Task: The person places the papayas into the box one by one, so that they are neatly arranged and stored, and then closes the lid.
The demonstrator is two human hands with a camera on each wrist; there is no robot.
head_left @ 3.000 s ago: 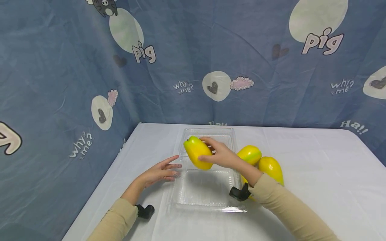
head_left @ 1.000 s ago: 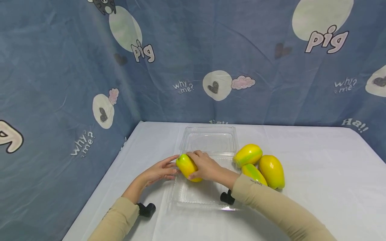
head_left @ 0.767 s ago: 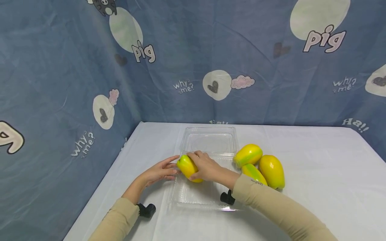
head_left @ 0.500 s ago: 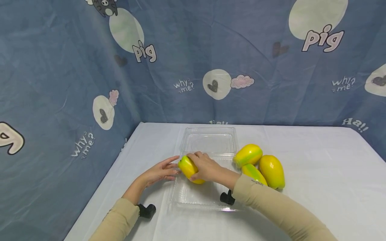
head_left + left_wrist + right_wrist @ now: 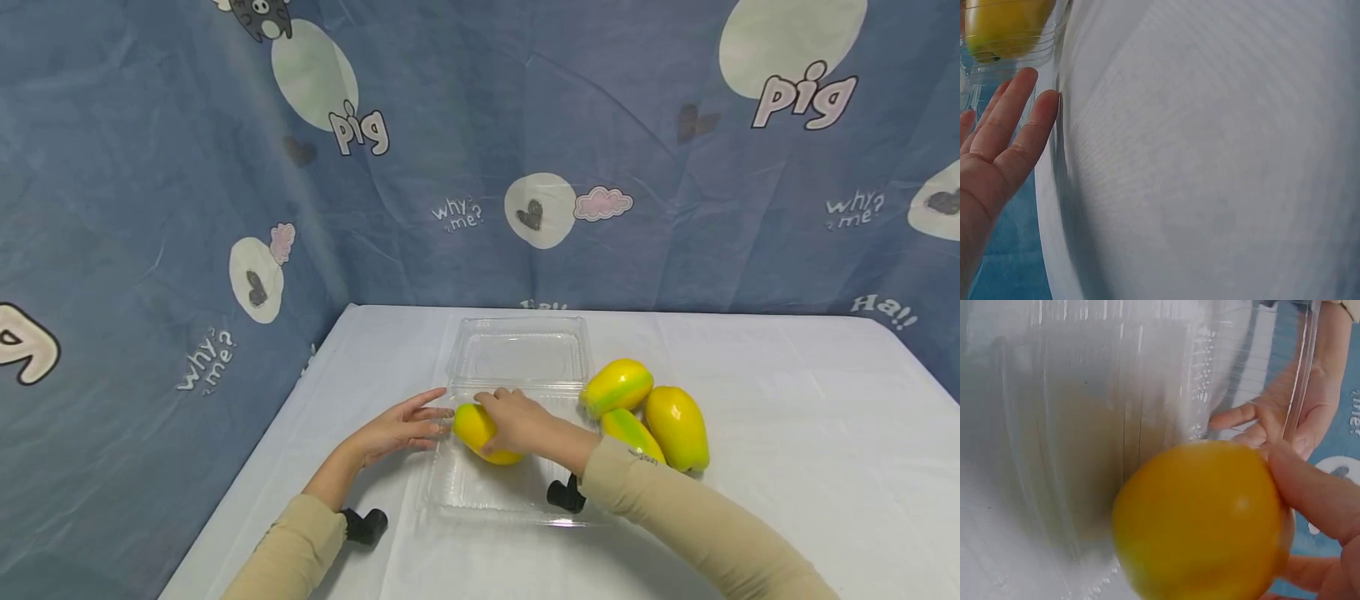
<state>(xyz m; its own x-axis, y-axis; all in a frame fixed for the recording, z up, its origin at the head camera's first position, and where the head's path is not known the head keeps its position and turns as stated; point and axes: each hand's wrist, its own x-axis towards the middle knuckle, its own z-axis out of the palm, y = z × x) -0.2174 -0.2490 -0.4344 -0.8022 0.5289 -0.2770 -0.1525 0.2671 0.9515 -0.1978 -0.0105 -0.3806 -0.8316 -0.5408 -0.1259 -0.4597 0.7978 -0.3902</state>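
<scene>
In the head view my right hand (image 5: 517, 423) grips a yellow papaya (image 5: 474, 427) with a greenish end, low inside the front half of a clear plastic clamshell box (image 5: 517, 496). The right wrist view shows the papaya (image 5: 1204, 519) close up, thumb and fingers round its side, the ribbed clear wall beyond it. My left hand (image 5: 401, 429) is at the box's left side, fingers spread and nearly straight. In the left wrist view the left hand's fingertips (image 5: 1027, 76) are right by the box wall, with the papaya (image 5: 1007, 25) seen through the plastic.
Three more papayas lie together to the right of the box, the far one (image 5: 618, 386) beside its edge. The box's lid (image 5: 521, 354) lies opened back toward the far table edge. White cloth (image 5: 810, 467) covers the table; a blue printed curtain (image 5: 420, 275) stands behind.
My right hand has brought the papaya down from above the box into its front half. Since half a second ago the papaya has shifted slightly right and lies flatter. My left hand has stayed almost still.
</scene>
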